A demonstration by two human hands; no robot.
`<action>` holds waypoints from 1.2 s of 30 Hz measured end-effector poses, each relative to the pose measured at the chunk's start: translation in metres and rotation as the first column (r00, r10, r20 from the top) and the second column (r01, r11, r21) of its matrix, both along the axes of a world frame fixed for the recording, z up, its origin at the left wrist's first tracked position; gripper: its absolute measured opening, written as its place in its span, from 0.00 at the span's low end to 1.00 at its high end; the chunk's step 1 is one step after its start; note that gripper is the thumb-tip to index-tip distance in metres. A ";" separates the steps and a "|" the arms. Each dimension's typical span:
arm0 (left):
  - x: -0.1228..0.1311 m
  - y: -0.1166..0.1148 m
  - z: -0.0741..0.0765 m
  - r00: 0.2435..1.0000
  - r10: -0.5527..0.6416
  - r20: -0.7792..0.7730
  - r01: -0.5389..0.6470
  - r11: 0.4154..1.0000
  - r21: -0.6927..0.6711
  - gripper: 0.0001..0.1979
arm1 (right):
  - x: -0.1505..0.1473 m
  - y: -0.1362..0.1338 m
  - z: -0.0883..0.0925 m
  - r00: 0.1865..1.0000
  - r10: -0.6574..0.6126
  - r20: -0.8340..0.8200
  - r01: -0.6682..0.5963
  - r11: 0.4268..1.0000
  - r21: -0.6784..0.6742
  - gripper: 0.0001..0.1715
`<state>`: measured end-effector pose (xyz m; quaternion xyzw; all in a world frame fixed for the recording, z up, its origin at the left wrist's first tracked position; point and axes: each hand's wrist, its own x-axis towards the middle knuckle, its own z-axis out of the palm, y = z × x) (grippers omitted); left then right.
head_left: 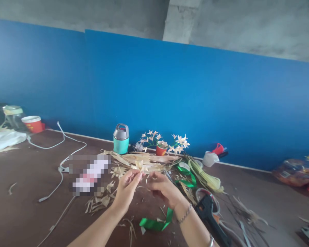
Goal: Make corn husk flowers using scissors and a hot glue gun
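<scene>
My left hand (pixel 128 187) is closed, with thumb and fingertips pinching a small pale flower (pixel 140 166) of dried husk, petals pointing up. Close to its right, my right hand (pixel 161 187) has its fingers curled together; whatever they may hold is too small to make out. A narrow gap separates the two hands. Dried corn husks (pixel 128 158) lie spread behind them, and cut husk petals (pixel 100 201) are scattered to the left. A green ribbon (pixel 156 224) rests on the table below my hands. To the right of my right wrist lies a black glue gun (pixel 212 218).
Behind stand a teal flask (pixel 121 142) and a red cup (pixel 161 149) with husk-flower sprays. A bundle of pale green husk (pixel 203 174) lies right. A white cable (pixel 62 161) crosses the left side, near a pixelated object (pixel 90 176). A blue partition (pixel 182 96) closes the back.
</scene>
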<state>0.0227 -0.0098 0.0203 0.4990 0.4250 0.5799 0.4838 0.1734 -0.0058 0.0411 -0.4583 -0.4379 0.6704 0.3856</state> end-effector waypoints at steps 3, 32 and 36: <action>0.001 -0.003 0.004 0.989 -0.121 0.085 0.122 0.993 -0.004 0.12 | -0.001 -0.001 -0.003 0.993 0.060 -0.104 -0.064 0.997 -0.040 0.16; 0.000 0.007 -0.008 0.953 -0.120 0.279 0.171 0.971 -0.167 0.11 | 0.004 0.004 0.005 0.875 -0.141 0.462 -0.154 0.826 0.543 0.06; 0.002 0.003 -0.001 0.899 -0.162 0.407 0.248 0.954 -0.166 0.10 | 0.004 0.002 0.001 0.976 0.070 0.206 -0.131 0.944 0.303 0.07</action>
